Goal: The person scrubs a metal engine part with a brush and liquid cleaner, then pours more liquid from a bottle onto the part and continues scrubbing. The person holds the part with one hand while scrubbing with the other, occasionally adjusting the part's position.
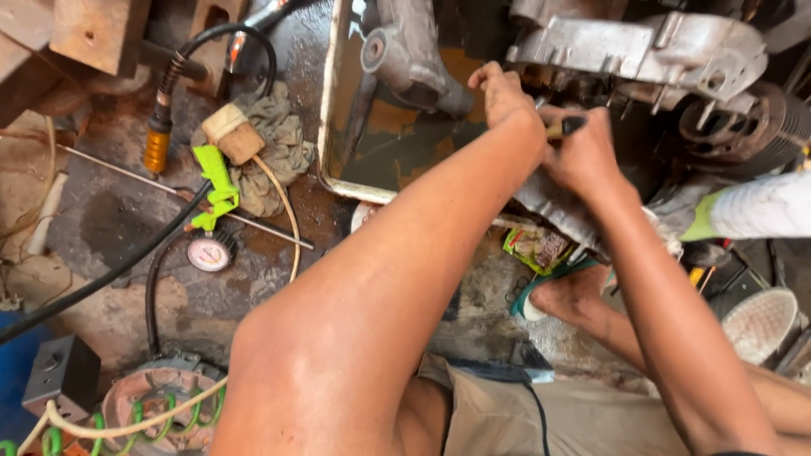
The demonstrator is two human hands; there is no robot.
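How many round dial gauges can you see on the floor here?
1. The round gauge lies on the stained floor left of the person's knee, just below the bright green clip and the rag. Others could be hidden under the person's legs or the clutter.

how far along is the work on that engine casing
Done: a metal engine casing already sits stripped and bare by the oily metal tray.
In hand: the right hand grips a dark-handled tool; the left hand steadies beside it.
Left: cannot tell, the hands hide the tool's tip.
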